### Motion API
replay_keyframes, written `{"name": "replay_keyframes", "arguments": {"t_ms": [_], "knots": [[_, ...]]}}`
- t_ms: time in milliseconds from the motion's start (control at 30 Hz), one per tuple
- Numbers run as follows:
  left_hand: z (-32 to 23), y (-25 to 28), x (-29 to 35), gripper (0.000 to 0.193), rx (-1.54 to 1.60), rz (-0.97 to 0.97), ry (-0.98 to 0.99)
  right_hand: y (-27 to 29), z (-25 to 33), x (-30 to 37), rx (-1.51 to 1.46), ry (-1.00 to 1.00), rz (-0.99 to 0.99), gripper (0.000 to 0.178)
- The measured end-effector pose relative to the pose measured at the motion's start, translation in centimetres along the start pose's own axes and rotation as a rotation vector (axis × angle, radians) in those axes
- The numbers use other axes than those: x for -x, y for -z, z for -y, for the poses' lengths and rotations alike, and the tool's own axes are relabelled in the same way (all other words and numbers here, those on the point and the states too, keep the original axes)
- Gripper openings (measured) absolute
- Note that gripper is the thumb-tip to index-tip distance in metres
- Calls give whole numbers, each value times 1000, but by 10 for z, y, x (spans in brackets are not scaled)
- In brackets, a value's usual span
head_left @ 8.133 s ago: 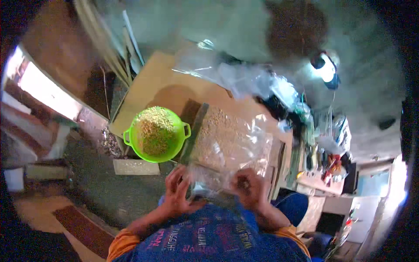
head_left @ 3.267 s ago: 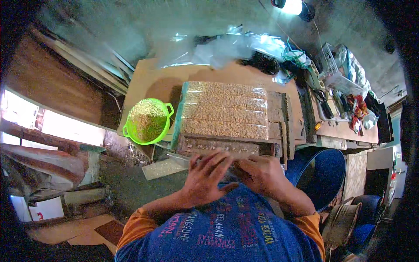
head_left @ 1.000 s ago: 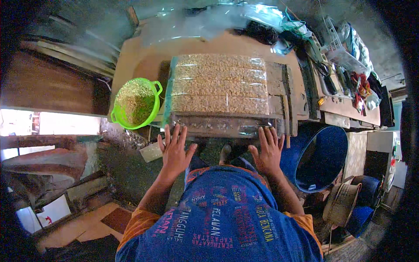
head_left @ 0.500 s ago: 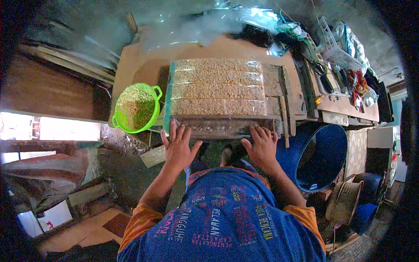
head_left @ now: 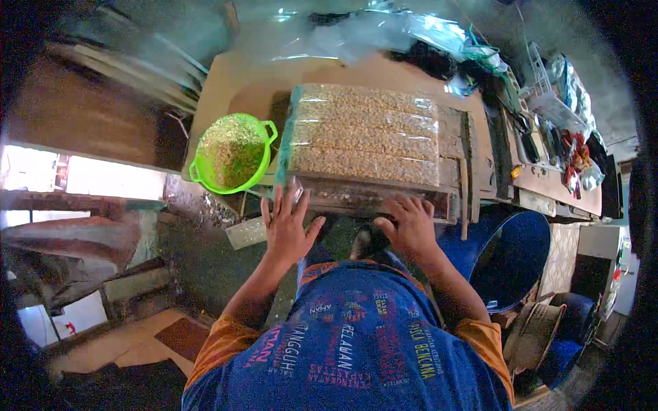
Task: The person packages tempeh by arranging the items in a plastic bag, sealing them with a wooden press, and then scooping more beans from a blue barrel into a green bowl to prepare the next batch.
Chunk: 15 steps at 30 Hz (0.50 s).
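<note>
A: Largest item?
B: One brown-topped table (head_left: 236, 82), filling the middle of the view. Next, one large blue barrel (head_left: 473, 246), standing below the table's right end, its mouth facing the viewer.
A: Next in size?
B: One low wooden frame (head_left: 452, 147), lying on the table's near side; a stick (head_left: 465, 198) is running along its right side.
A: Its contents?
B: Four rows of pale granules (head_left: 363, 140), lying side by side under shiny clear plastic, a teal strip (head_left: 283, 147) bordering their left ends. Nearest the person, a dark brown front section (head_left: 356, 195) is showing; clear film (head_left: 297, 185) is glinting at its left end.
A: Vessels?
B: One lime-green two-handled basin (head_left: 229, 188), sitting left of the rows and holding a heap of similar granules.
A: The hands?
B: The left hand (head_left: 286, 222) is spreading wide, fingertips resting at the front section's left end. The right hand (head_left: 410, 222) is also opening outward, fingers closer together, lying over its right part. Whether film is lying beneath either is impossible to tell.
</note>
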<state>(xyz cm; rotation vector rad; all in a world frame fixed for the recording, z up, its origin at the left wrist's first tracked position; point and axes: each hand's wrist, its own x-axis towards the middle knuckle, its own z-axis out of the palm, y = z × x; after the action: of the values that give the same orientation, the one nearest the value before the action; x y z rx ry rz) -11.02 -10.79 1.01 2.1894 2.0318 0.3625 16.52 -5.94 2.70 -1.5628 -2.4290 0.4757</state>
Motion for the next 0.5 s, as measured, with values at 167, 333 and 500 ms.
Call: {"name": "replay_keyframes", "arguments": {"t_ms": [167, 333, 500], "knots": [[19, 4, 16, 69, -8, 21, 117, -24, 26, -29, -36, 205, 117, 57], [33, 4, 26, 69, 34, 49, 161, -27, 55, -58, -6, 175, 405, 66], [40, 1, 27, 68, 69, 43, 175, -38, 72, -72, -33, 269, 336, 60]]}}
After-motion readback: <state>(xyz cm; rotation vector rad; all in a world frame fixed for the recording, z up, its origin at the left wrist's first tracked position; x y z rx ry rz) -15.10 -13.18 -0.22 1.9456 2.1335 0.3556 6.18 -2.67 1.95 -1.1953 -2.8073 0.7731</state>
